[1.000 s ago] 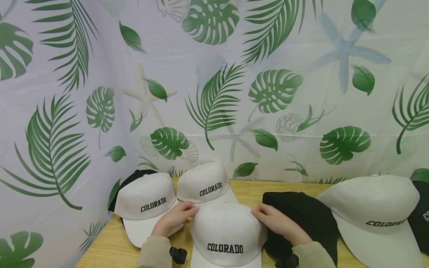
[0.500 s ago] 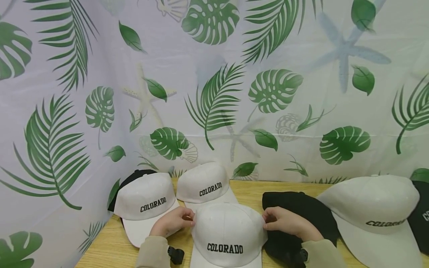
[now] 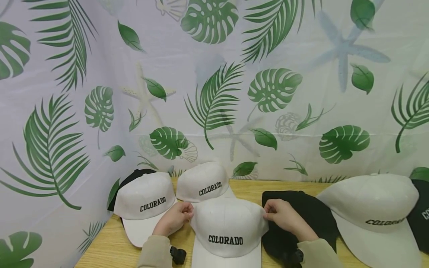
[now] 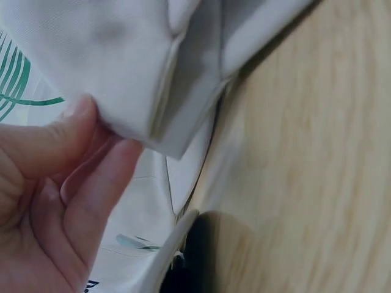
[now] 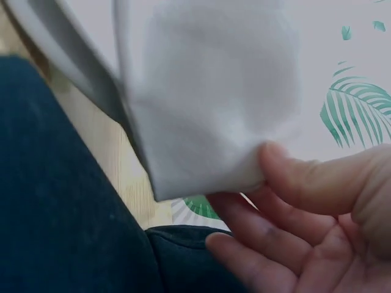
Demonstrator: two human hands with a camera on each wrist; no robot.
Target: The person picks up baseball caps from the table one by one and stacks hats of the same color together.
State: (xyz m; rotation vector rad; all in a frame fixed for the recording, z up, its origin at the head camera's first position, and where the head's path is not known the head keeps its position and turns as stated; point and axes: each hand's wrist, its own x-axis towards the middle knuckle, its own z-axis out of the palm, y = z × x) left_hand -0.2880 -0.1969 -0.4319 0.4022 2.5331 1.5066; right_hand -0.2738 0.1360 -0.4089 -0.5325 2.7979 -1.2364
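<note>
Now pinching the front white cap (image 3: pixel 226 219) at both sides, with the left hand (image 3: pixel 175 219) and the right hand (image 3: pixel 287 219). To be found at the front middle of the worktop (image 3: pixel 248 185), with its brim pointing away from the leafy sheet (image 3: pixel 221 93). Cannot tell if lifted up or resting on the wood.

On the left, nipping the edge between thumb and finger, with only cloth in the gap. On the right, pressing with the thumb near the edge and curling fingers under it, a bit spread lower down.

Looks light and soft, so probably easy to lift. Likely floppy at the sides and stiffer at the brim. Not very slippery, by the look of it, and not likely to break, but could get creased if squeezed hard. Best to hold by the edge on both sides with a small pinch, and not to push on the round top.

See also a left white cap (image 3: pixel 145 194) near the left hand, a back white cap (image 3: pixel 202 182) just behind, and a black cap (image 3: pixel 310 204) by the right hand.
</note>
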